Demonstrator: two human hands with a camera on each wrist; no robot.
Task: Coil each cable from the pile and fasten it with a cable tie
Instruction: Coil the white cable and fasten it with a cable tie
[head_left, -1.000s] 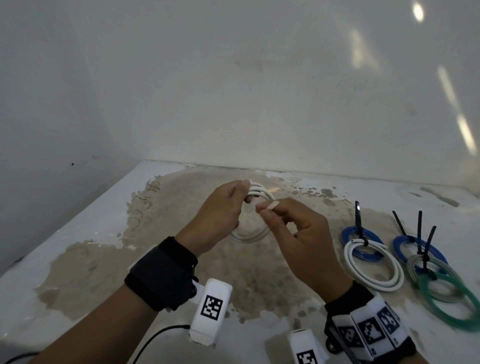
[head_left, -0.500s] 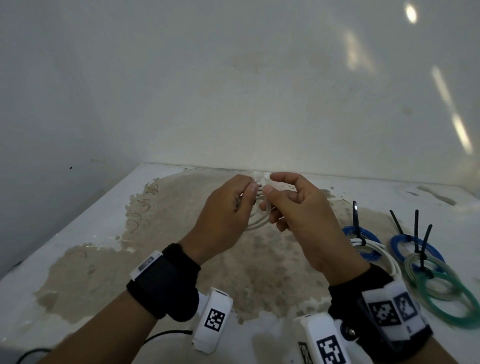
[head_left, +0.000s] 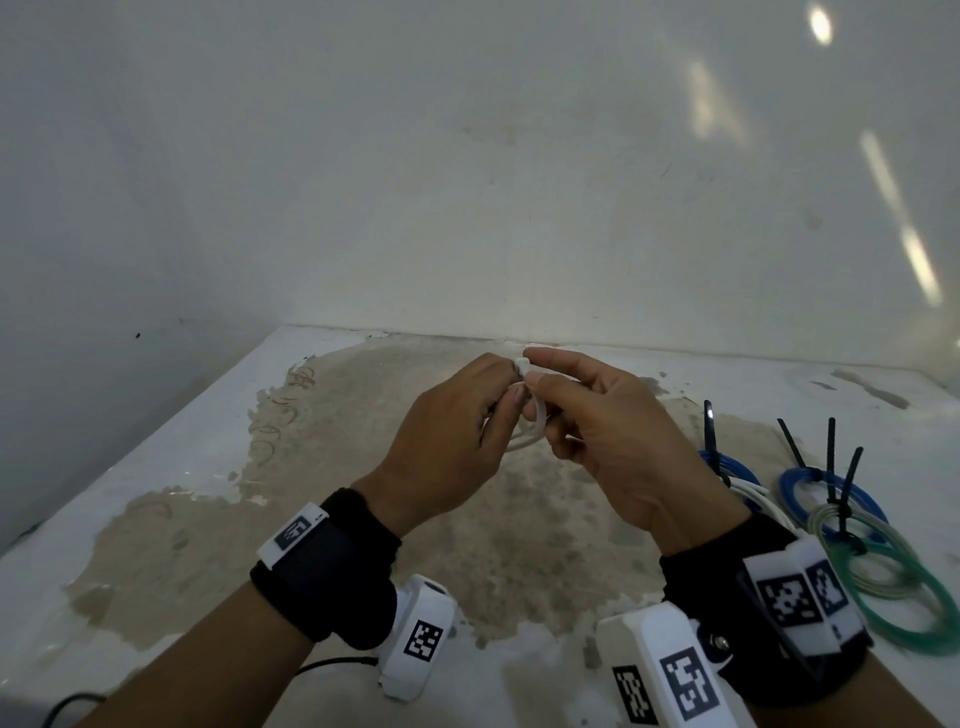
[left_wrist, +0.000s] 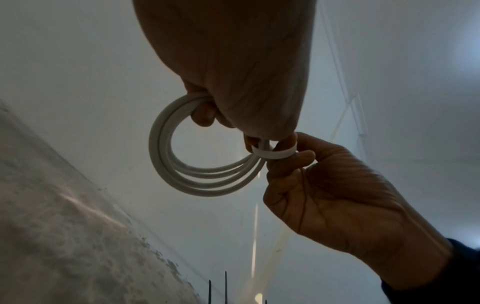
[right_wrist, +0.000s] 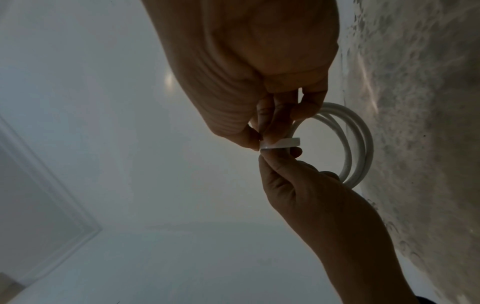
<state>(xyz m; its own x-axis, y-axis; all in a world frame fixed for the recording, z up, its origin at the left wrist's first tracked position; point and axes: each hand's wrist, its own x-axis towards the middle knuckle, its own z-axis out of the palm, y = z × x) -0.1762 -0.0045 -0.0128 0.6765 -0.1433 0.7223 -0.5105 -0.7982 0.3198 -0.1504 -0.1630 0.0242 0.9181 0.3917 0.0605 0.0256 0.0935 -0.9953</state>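
Note:
A white cable coil (head_left: 522, 441) of several loops hangs in the air above the table, between my two hands. My left hand (head_left: 511, 397) grips the coil at its top, with fingers curled through the loops (left_wrist: 166, 156). A white cable tie (head_left: 540, 415) is looped round the coil's strands, and my right hand (head_left: 531, 370) pinches that tie between thumb and forefinger. In the left wrist view the tie (left_wrist: 275, 153) wraps the bundle right beside my left fingers. The right wrist view shows the tie (right_wrist: 280, 143) flat between both hands and the coil (right_wrist: 363, 144) behind it.
Tied coils lie on the table at the right: a blue one (head_left: 730, 465), a white one (head_left: 753, 491), another blue (head_left: 831, 486), a pale one (head_left: 857, 551) and a green one (head_left: 914, 618), with black tie tails sticking up. A white wall (head_left: 467, 208) stands close behind. The tabletop (head_left: 363, 467) is worn brown.
Both hands have risen and come together. The right hand, which held the tie beside the coil, now has it looped round the strands.

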